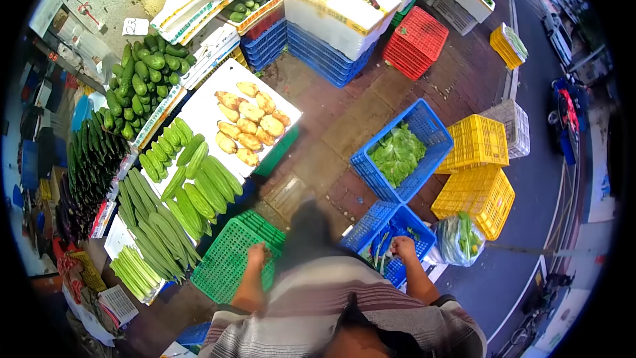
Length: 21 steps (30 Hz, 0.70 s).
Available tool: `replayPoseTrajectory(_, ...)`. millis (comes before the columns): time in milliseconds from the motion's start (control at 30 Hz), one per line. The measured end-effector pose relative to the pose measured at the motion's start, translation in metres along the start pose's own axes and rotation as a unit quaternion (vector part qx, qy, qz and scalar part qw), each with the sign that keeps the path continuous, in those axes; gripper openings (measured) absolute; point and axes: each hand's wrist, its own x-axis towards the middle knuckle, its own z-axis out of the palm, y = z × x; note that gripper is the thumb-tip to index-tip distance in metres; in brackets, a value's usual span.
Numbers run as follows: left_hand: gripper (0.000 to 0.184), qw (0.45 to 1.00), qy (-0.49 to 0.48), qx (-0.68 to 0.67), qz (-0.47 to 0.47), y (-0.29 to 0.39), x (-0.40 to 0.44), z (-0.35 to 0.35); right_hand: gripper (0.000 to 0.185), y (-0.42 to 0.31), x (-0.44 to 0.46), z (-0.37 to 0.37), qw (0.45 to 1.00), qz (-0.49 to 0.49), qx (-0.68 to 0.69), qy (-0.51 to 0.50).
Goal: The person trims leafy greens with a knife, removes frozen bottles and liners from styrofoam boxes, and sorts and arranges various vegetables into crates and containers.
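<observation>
While one crate [222, 260] is green, another's [368, 224] blue.

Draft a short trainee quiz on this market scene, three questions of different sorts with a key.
1. True or false: the left hand is nearer the green crate than the right hand is.
2. What lies in the blue crate farther from the person?
A) Eggplants
B) Leafy greens
C) Cucumbers
3. Fill in: under the white box is a crate stack coloured ___.

Key: 1 true; 2 B; 3 blue.
</observation>
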Motion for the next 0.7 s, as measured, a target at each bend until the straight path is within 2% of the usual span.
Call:
replayPoseTrajectory(67, 0.048, 0.999, -0.022, 0.044, -0.012, -0.004, 0.008, 0.008, 0.02, 0.002, 0.018, 0.001, 0.998, -0.044, 0.039, 0.029)
replayPoseTrajectory(100, 0.048, 0.997, 0.002, 0.063, -0.041, 0.024, 0.024, 0.026, 0.02, -0.035, 0.044, 0.007, 0.998, -0.019, 0.044, 0.028)
replayPoseTrajectory(167, 0.049, 0.993, 0.041, 0.096, -0.055, 0.03, 0.008, 0.024, 0.019, -0.041, 0.032, 0.009, 0.997, 0.033, 0.058, 0.034)
replayPoseTrajectory(267, 0.046, 0.996, 0.04, 0.067, -0.033, 0.076, 0.053, 0.038, 0.018, -0.071, 0.072, 0.016, 0.999, 0.033, 0.032, -0.017)
replayPoseTrajectory(300, 0.042, 0.997, 0.035, 0.063, -0.028, 0.114, 0.069, 0.041, 0.018, -0.07, 0.098, 0.014, 0.999, 0.022, 0.014, -0.036)
replayPoseTrajectory(333, 0.039, 0.997, 0.029, 0.057, -0.032, 0.143, 0.075, 0.043, 0.018, -0.092, 0.106, 0.016, 0.997, -0.013, -0.046, -0.06)
replayPoseTrajectory(367, 0.036, 0.998, 0.022, 0.05, -0.035, 0.169, 0.081, 0.053, 0.017, -0.121, 0.125, 0.017, 0.951, -0.143, -0.253, -0.102)
replayPoseTrajectory(400, 0.031, 0.999, 0.007, 0.011, 0.037, 0.211, 0.09, 0.077, 0.017, -0.159, 0.139, 0.023, 0.9, -0.228, -0.355, -0.107)
replayPoseTrajectory(433, 0.028, 0.994, -0.004, -0.02, 0.108, 0.262, 0.088, 0.092, 0.016, -0.191, 0.155, 0.029, 0.881, -0.267, -0.378, -0.099)
replayPoseTrajectory(467, 0.026, 0.995, -0.004, -0.009, 0.103, 0.308, 0.081, 0.102, 0.017, -0.243, 0.15, 0.049, 0.96, -0.144, -0.229, -0.068)
replayPoseTrajectory(500, 0.024, 0.994, -0.007, -0.002, 0.108, 0.358, 0.08, 0.119, 0.017, -0.304, 0.138, 0.072, 0.998, -0.039, -0.05, 0.001)
replayPoseTrajectory(567, 0.023, 0.992, 0.011, -0.022, 0.125, 0.435, 0.086, 0.159, 0.019, -0.353, 0.173, 0.081, 0.995, -0.094, 0.017, 0.033)
replayPoseTrajectory(700, 0.024, 0.971, -0.042, 0.001, 0.234, 0.546, 0.119, 0.233, 0.024, -0.43, 0.208, 0.082, 0.99, -0.137, 0.019, 0.017)
